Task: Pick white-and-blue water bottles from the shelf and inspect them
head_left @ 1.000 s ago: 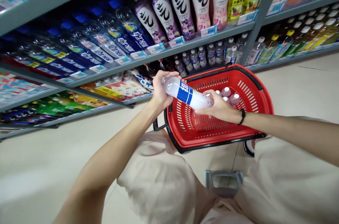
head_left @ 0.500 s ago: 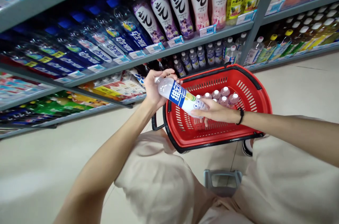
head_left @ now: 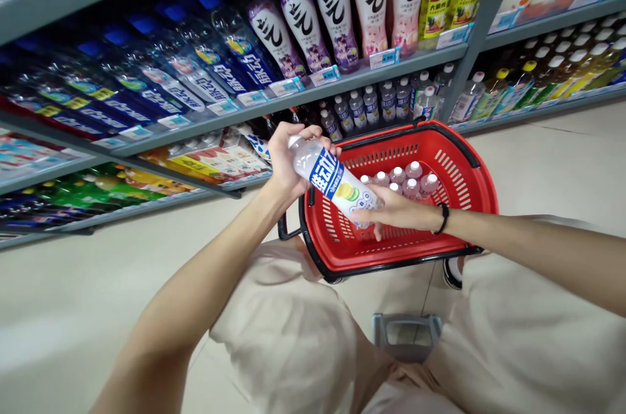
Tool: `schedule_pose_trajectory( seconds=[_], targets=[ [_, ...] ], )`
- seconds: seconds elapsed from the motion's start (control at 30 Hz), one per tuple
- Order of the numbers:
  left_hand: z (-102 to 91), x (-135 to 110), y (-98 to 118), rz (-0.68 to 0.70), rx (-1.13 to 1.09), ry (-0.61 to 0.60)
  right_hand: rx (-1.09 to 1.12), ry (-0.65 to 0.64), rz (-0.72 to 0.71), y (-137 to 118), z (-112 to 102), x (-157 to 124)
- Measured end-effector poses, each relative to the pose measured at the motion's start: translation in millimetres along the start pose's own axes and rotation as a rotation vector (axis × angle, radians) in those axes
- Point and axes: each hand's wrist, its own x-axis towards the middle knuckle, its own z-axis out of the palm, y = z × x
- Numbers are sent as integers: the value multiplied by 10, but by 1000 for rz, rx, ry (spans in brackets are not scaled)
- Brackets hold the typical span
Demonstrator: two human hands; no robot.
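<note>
A cloudy white drink bottle with a blue label lies tilted between both hands, over the left rim of a red shopping basket. My left hand is wrapped round the bottle's upper end. My right hand, with a black band at the wrist, grips the lower end from below. Several pink-capped bottles stand inside the basket, just behind the held one.
Grey store shelves run across the top, stocked with blue, purple, pink and yellow drink bottles. Small clear bottles sit on the low shelf behind the basket. My knees in beige trousers and a grey stool are below.
The bottle has been turned in my hands, so its blue label and a lemon picture now face up. The basket and the bottles in it have not moved.
</note>
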Motion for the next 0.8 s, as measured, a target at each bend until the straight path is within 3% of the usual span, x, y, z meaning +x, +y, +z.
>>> schedule_pose_trajectory(
  seconds=[0.13, 0.53, 0.8],
  targets=[
    [-7, -22, 23, 14, 81, -10, 100, -177, 72, -59, -45, -2],
    [-198, 76, -80, 21, 168, -265, -184, 57, 84, 126, -46, 1],
    [-256, 142, -138, 80, 173, -386, -192, 47, 141, 139, -38, 99]
  ],
)
